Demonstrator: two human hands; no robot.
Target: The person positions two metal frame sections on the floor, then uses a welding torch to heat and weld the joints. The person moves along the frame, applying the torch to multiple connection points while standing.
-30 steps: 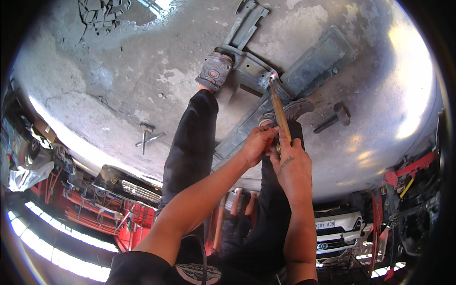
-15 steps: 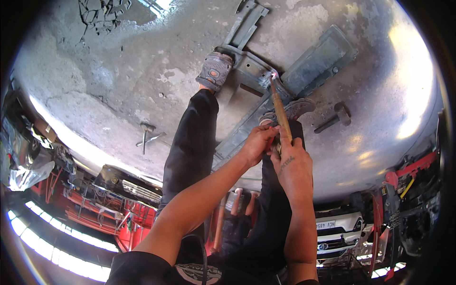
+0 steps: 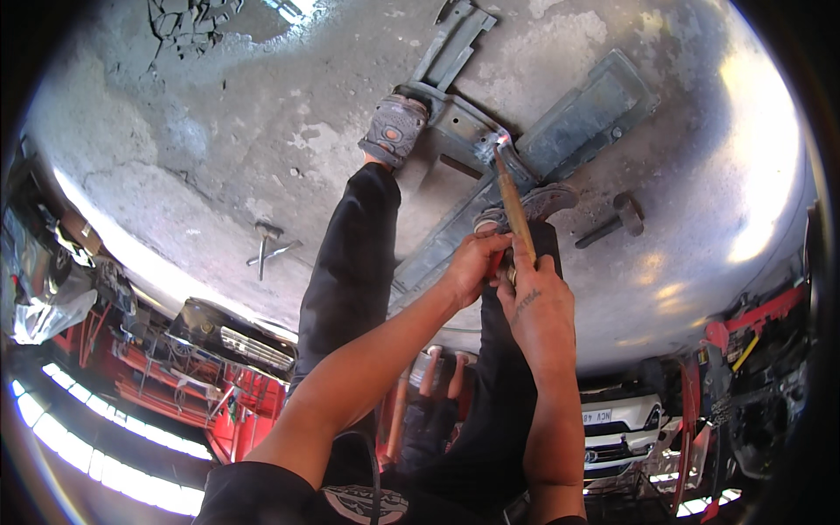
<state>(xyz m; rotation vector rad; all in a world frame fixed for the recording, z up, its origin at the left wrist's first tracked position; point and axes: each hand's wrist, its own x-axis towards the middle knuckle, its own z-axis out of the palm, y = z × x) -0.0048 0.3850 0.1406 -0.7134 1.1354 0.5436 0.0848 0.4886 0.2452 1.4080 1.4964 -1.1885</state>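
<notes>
My right hand [image 3: 542, 306] is closed round the rear of a brass-coloured gas torch [image 3: 514, 206], its slim tip pointing away from me. Fingers of my left hand [image 3: 472, 267] pinch a red part at the torch's near end, mostly hidden by both hands. A small bright glow [image 3: 502, 139] shows where the tip meets a grey metal bracket [image 3: 464, 121]. That bracket is joined to a long grey metal rail [image 3: 444, 238] lying on the floor. My left shoe [image 3: 395, 131] rests against the bracket, and my right shoe [image 3: 551, 201] stands by the rail.
A wide grey metal panel [image 3: 586, 109] lies at the right of the bracket. A heavy hammer [image 3: 626, 216] is on the right; a small hammer [image 3: 266, 234] crosses a thin tool at left. Vehicles, including a white one [image 3: 626, 433], and another person's legs [image 3: 455, 376] are behind.
The torch tip has shifted very slightly left and toward me along the bracket, the glow staying at nearly the same spot. Both hands keep their hold.
</notes>
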